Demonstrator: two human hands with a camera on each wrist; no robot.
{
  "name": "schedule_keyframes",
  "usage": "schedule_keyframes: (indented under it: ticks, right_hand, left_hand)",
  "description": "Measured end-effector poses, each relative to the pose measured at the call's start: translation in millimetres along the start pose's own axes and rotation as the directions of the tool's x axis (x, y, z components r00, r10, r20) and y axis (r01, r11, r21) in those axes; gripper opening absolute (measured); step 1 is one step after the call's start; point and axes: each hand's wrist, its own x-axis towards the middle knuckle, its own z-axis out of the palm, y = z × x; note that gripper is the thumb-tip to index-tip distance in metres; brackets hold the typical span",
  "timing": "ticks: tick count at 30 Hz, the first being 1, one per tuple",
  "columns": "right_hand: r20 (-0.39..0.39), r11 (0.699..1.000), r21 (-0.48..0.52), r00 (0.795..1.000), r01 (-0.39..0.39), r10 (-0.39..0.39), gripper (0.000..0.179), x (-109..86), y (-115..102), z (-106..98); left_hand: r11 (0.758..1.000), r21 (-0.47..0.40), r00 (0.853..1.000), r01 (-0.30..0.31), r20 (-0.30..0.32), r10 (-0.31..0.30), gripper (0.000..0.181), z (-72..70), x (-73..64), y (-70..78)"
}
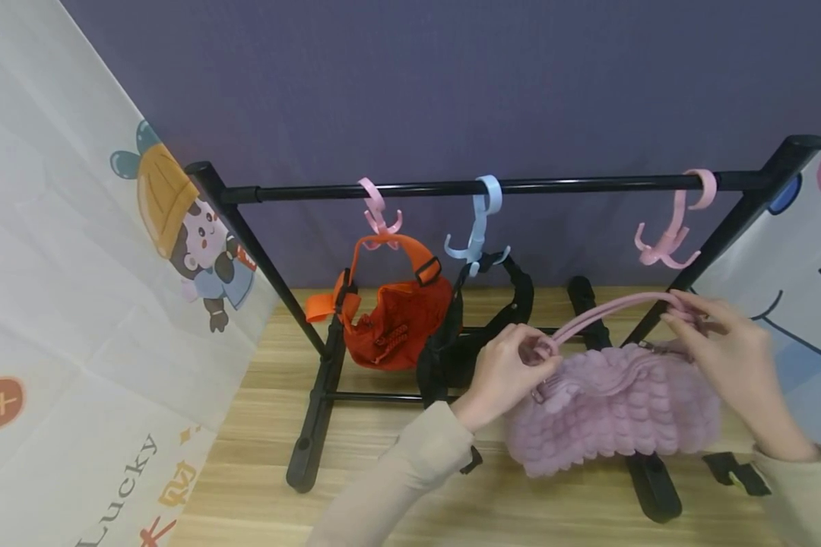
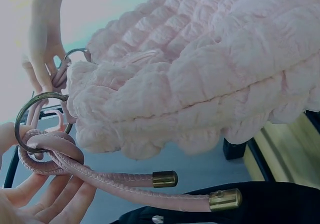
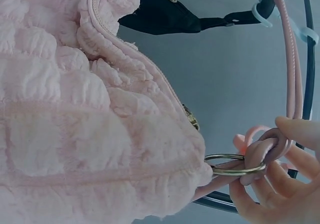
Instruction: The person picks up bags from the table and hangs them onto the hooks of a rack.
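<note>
A puffy pink handbag (image 1: 616,410) hangs from both hands in front of the rack's right half. My left hand (image 1: 509,372) pinches the left end of its handle (image 1: 609,305), by the knot. At the handle's right end, my right hand (image 1: 725,349) grips the other knot. Close up in the left wrist view, the knot (image 2: 55,149) loops through a metal ring (image 2: 25,114), with two brass-tipped cord ends hanging off it. The right wrist view shows fingers around the second knot (image 3: 265,149) beside its ring (image 3: 237,171). Above the bag, a pink hook (image 1: 667,243) hangs on the bar.
The black rack's bar (image 1: 588,184) also carries another pink hook (image 1: 381,220) with an orange bag (image 1: 404,319) and a blue hook (image 1: 479,228) with a black bag (image 1: 451,357). Rack feet (image 1: 311,448) stand on the wood-grain surface. A small black item (image 1: 735,472) lies near the right sleeve.
</note>
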Motion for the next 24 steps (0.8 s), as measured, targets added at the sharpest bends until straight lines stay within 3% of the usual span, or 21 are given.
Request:
schedule_keyframes:
  ticks: [13,24]
  right_hand:
    - [0.002,0.986,-0.033,0.986,-0.164,0.165,0.031,9.4,-3,-13]
    - [0.02,0.987,-0.071,0.989,-0.147,0.149,0.033,18.9,-3,-25]
  left_hand:
    - [0.989,0.108,0.993,-0.105,-0.048,0.111,0.023,-5.7,19.2,15.8]
    - [0.979,0.157,0.989,-0.133,-0.047,0.142,0.025,-15.8,37.4,26.9]
